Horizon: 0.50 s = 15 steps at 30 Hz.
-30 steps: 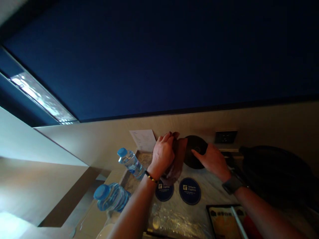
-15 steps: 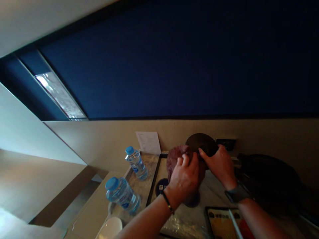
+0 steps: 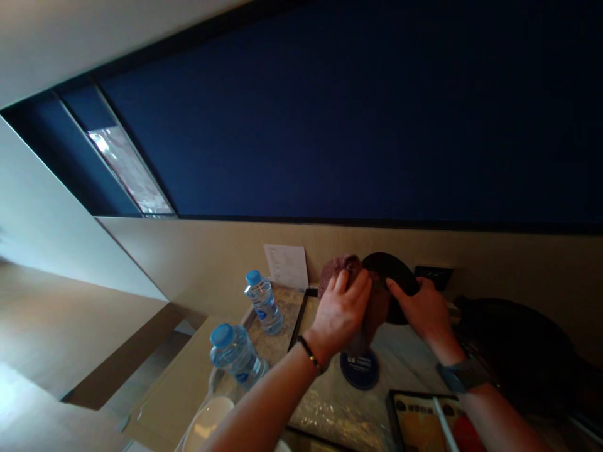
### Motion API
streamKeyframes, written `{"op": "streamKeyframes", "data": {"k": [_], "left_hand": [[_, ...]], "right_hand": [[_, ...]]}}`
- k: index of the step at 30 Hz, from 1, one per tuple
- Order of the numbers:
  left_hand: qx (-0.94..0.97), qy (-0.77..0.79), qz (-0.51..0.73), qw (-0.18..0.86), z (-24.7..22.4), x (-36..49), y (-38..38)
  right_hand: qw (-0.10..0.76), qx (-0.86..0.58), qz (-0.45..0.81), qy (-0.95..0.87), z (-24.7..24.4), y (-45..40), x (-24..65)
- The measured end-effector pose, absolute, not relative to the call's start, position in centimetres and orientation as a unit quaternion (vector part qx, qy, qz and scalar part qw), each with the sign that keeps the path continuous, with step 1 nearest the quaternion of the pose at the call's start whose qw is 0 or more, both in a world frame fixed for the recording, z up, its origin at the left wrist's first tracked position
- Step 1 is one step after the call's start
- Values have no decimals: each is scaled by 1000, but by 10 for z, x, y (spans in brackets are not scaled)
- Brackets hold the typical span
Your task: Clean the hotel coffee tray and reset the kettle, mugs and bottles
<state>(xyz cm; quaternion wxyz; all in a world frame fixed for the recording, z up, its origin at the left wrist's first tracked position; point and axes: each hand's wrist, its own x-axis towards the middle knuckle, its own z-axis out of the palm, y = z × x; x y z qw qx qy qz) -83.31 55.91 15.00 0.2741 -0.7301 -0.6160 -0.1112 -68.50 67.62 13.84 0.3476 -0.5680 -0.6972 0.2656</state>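
Note:
A reddish-brown cloth (image 3: 335, 271) is bunched in my left hand (image 3: 340, 307), whose fingers curl over it near the wall. My right hand (image 3: 425, 312) grips the edge of a round black disc-shaped object (image 3: 393, 270), thumb on its near face. The cloth lies against or just beside the disc's left side; the exact contact is hidden by my left hand. Below the hands, a round dark blue coaster (image 3: 359, 369) with white print lies on the marbled surface.
Two water bottles (image 3: 264, 302) (image 3: 235, 355) with blue caps stand at the left, near a white cup (image 3: 207, 424). A paper card (image 3: 287, 265) leans on the wall by a socket (image 3: 434, 275). A black bag (image 3: 518, 351) and framed tray (image 3: 417, 417) are at the right.
My left hand and the cloth have shifted up slightly, uncovering more of the right coaster. The black disc is now turned more edge-on. The camera view has shifted a little.

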Motion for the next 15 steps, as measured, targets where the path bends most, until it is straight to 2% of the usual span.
{"op": "streamKeyframes", "data": {"k": [2,5,8,10,12,15], "left_hand": [[-718,-632,-153,250,167,-850,573],[-686,-655,-246,198,176,-872,587],[-638,-660,-363,163,175,-880,588],[-619,-626,-443,172,180,-875,585],[-632,-564,-498,183,193,-862,582],[-714,-482,-488,141,215,-839,587]], "right_hand": [[348,-554,318,-686,139,673,-686],[362,-486,468,-643,137,669,-684],[366,-374,661,-538,136,668,-676],[349,-291,747,-486,134,668,-673],[349,-231,780,-466,132,667,-673],[398,-211,743,-495,126,664,-676]]}}
